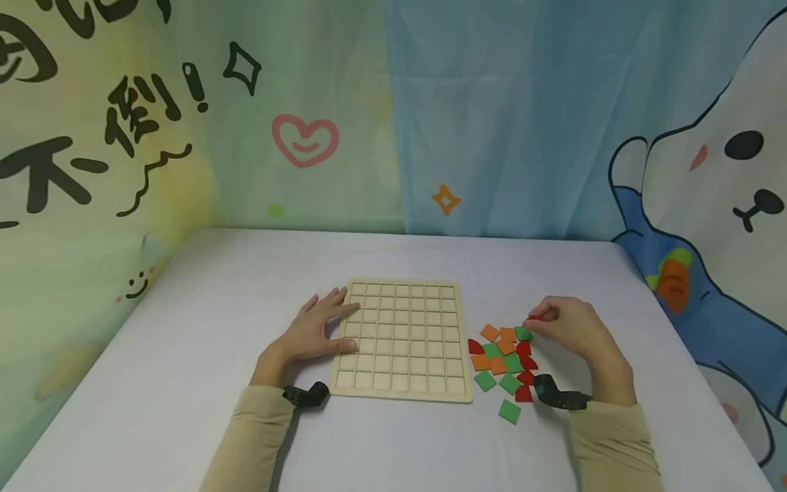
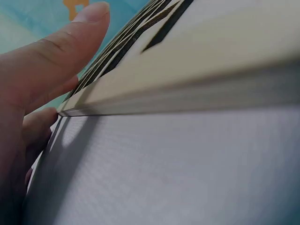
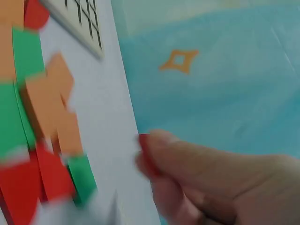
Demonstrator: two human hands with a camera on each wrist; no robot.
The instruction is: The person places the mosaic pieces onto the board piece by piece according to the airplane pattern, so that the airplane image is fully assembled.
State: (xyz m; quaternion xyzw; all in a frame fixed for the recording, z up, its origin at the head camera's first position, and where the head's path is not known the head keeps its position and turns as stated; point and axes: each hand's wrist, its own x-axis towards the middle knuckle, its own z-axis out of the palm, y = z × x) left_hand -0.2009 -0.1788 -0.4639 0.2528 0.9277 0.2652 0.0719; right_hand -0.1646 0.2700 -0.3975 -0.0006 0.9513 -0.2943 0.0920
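Observation:
A pale wooden grid board point(image 1: 406, 342) with rows of square recesses lies on the white table. My left hand point(image 1: 316, 328) rests at its left edge, fingers spread and straight, thumb and a fingertip over the frame; the left wrist view shows the thumb point(image 2: 70, 44) above the board's side. To the right, my right hand point(image 1: 568, 328) pinches a small red tile point(image 3: 149, 157) between thumb and fingers, raised over the far end of a loose heap. That heap holds orange squares point(image 1: 490, 333), green squares point(image 1: 509, 411) and red rounded tiles point(image 1: 524, 394).
The white table point(image 1: 184, 410) reaches back to a printed curtain point(image 1: 522, 123) with a cartoon bear point(image 1: 701, 171) at the right. Dark wrist cameras are strapped at both wrists, the right one point(image 1: 559, 396) close beside the tiles.

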